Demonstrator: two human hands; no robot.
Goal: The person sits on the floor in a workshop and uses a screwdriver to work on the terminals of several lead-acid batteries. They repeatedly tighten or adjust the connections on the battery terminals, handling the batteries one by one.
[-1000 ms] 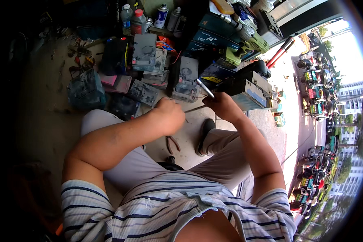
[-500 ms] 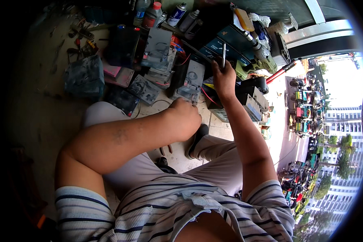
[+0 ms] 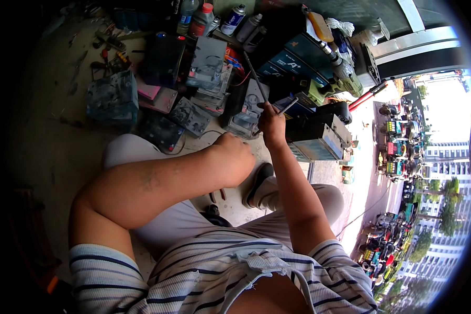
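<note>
My left hand [image 3: 231,158] is closed, its back toward me, just in front of a grey dusty battery [image 3: 252,98]. Whatever its fingers hold, if anything, is hidden. Beside that battery's right edge, my right hand [image 3: 272,127] grips a thin metal tool [image 3: 256,76]. One long dark arm of it slants up and left over the battery, and a shorter silvery end sticks out to the right of the fist. I cannot make out its exact kind. Left of the hands lie a black battery [image 3: 161,132] and a worn grey battery [image 3: 190,115].
More batteries [image 3: 206,63] are stacked behind, with a large block-shaped battery [image 3: 111,97] at left. Bottles and spray cans [image 3: 233,20] stand at the back. A cordless drill [image 3: 345,76] lies on boxes at right, beside red-handled cutters [image 3: 368,96]. Parked scooters [image 3: 395,149] show outside.
My right hand has come down and to the left with the metal tool, whose silvery end has tipped from upright to slanting right. The left hand has shifted slightly left. My right knee has swung outward.
</note>
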